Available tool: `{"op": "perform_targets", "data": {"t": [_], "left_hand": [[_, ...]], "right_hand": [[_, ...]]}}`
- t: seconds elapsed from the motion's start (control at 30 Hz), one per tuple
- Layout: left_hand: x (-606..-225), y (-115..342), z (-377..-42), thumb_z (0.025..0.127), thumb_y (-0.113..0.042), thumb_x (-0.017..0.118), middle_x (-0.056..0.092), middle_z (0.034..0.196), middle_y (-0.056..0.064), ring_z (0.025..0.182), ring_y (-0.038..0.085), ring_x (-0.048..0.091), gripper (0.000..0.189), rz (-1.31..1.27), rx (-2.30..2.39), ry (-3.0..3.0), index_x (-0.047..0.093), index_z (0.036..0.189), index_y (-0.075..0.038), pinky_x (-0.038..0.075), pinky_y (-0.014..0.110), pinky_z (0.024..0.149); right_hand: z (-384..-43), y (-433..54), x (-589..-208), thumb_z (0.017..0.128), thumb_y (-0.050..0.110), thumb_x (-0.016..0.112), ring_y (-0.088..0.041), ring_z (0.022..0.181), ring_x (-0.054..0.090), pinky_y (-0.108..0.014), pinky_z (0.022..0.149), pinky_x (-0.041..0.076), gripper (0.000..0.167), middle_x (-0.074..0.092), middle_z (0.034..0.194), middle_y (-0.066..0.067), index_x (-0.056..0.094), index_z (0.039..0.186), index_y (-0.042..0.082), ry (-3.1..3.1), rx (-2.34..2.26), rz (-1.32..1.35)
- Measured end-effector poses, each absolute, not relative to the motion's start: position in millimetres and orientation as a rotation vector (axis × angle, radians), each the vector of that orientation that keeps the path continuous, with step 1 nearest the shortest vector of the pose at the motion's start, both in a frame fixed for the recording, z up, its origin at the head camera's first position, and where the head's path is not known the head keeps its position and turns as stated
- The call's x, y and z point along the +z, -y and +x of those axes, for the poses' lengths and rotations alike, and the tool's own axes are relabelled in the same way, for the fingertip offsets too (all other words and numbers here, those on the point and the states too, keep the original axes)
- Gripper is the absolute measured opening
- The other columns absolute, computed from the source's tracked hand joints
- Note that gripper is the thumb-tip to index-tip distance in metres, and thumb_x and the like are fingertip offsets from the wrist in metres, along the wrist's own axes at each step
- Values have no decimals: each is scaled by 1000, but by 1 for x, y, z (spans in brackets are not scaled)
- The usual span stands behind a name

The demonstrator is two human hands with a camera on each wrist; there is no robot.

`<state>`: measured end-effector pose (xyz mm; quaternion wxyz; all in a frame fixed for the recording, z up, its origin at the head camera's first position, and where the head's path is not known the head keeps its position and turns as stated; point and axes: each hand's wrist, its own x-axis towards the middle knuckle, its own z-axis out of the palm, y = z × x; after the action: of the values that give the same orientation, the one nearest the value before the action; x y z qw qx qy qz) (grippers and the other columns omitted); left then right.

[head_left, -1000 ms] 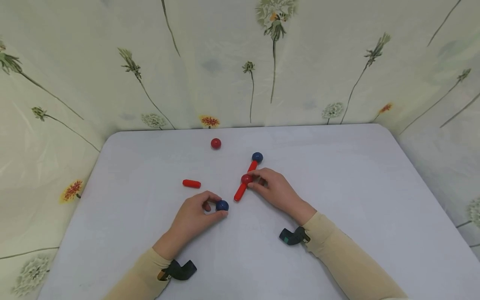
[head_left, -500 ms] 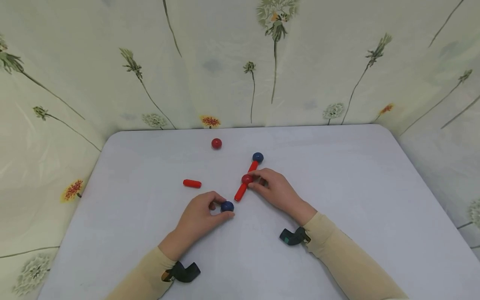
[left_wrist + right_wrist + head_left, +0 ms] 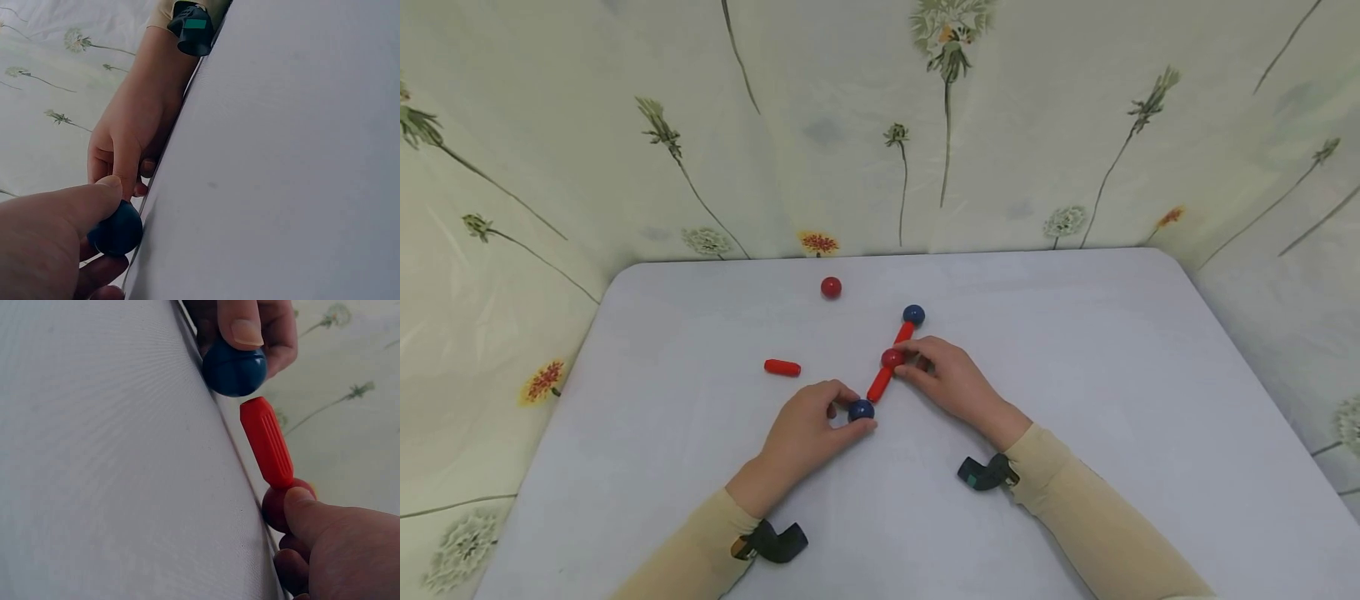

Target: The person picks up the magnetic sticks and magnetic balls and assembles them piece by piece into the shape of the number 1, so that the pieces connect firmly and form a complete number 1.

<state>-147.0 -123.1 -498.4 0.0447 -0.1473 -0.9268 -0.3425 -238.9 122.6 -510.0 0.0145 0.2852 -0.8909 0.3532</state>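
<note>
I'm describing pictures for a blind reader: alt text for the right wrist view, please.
A right hand pinches a red ball bearing a grooved red rod, whose free end stops just short of a blue ball held by the left hand.

The near blue ball (image 3: 861,412) looks hard, smooth and shiny, with a small bright spot of light on it. The far blue ball (image 3: 913,315) and the loose red ball (image 3: 831,287) are glossy too. The near red stick (image 3: 267,442) looks like plastic, with long grooves down its side and only a little shine. The tabletop (image 3: 1037,350) looks dull and flat, with fine, cloth-like lines up close. The tan sleeves (image 3: 1097,500) are soft, dull cloth with small wrinkles. The flowery sheet (image 3: 820,175) is thin, creased and slightly shiny.
</note>
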Motion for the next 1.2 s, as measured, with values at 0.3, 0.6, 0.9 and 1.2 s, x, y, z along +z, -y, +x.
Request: {"op": "perform_targets", "data": {"t": [0.3,0.6,0.9,1.2], "left_hand": [[-499,121,-150,80,-47,80,62,88,-14,77,8,53,39,-452,-1052,2831,69,106,-21,47,25,63],[-505,128,-147,82,-43,78,62,95,-13,82,7,53,39,-490,-1019,2836,68,114,-23,48,24,69],[-505,127,-146,81,-39,81,63,94,-13,82,7,54,39,-491,-1091,2799,70,113,-21,49,25,69],[-508,126,-148,82,-40,81,63,96,-14,83,6,53,39,-494,-1079,2784,69,115,-22,49,23,69]], "right_hand": [[-239,-123,-511,90,30,75,-8,82,55,-28,72,50,36,62,95,10,66,122,18,2766,1099,886],[-238,-121,-510,89,30,76,-7,82,56,-28,73,50,38,64,99,10,66,124,19,2741,1116,909],[-240,-122,-512,88,28,77,-5,80,56,-27,72,50,38,64,100,10,67,124,20,2708,1102,932],[-240,-123,-512,89,29,76,-6,80,55,-27,72,50,38,63,99,10,67,124,19,2737,1093,895]]}}
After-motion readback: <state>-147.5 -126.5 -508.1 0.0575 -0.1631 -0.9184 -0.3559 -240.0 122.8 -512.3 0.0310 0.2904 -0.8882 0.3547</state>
